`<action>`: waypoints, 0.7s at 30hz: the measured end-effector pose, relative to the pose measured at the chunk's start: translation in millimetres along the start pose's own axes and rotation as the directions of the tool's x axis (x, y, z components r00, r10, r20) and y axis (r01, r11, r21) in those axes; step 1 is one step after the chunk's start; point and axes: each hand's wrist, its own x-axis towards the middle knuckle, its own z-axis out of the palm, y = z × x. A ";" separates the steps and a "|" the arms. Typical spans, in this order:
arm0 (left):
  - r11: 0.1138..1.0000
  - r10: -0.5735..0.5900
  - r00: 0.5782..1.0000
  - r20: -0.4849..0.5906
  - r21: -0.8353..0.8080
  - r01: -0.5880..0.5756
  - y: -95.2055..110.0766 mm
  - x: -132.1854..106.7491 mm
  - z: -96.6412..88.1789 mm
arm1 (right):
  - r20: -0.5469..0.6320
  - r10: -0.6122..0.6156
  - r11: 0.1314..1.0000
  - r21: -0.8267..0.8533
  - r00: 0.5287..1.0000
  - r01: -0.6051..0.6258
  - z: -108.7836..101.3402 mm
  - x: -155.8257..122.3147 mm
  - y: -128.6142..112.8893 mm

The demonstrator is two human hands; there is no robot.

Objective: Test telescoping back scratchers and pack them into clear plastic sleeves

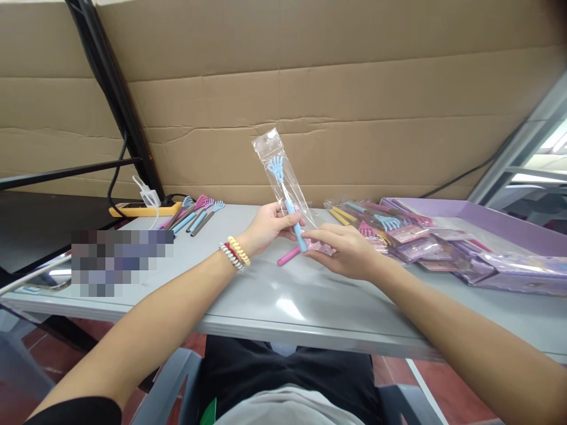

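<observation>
My left hand (268, 227) grips the handle of a blue hand-shaped back scratcher (283, 192) that stands upright inside a clear plastic sleeve (273, 147). My right hand (345, 251) holds the sleeve's lower end at the scratcher's handle tip. Under both hands a pink scratcher (287, 257) lies on the grey table (283, 301). Bead bracelets circle my left wrist.
Several loose scratchers (197, 215) lie at the table's back left beside a yellow power strip (142, 209) with a white plug. Bagged scratchers (376, 221) and purple packets (487, 260) pile up at the right by a purple tray (487, 215). Cardboard walls the back.
</observation>
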 end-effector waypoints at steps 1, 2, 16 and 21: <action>1.000 -0.016 1.000 0.004 0.005 0.016 0.0 -0.1 -0.4 | 0.002 0.010 1.000 0.002 1.000 -0.010 0.2 -0.3 0.3; 0.999 -0.036 0.999 0.005 0.007 0.036 0.1 -0.4 -0.5 | 0.001 0.022 1.000 0.006 1.000 -0.022 0.6 -0.7 0.8; 0.980 -0.189 0.966 0.177 0.087 0.176 -2.6 -2.9 2.9 | -0.055 0.059 0.998 0.014 0.997 -0.058 3.8 -3.4 2.5; 0.967 -0.244 0.961 0.128 0.102 0.232 -3.4 -1.9 2.9 | -0.026 0.180 0.984 0.018 0.983 -0.180 6.0 -4.9 2.7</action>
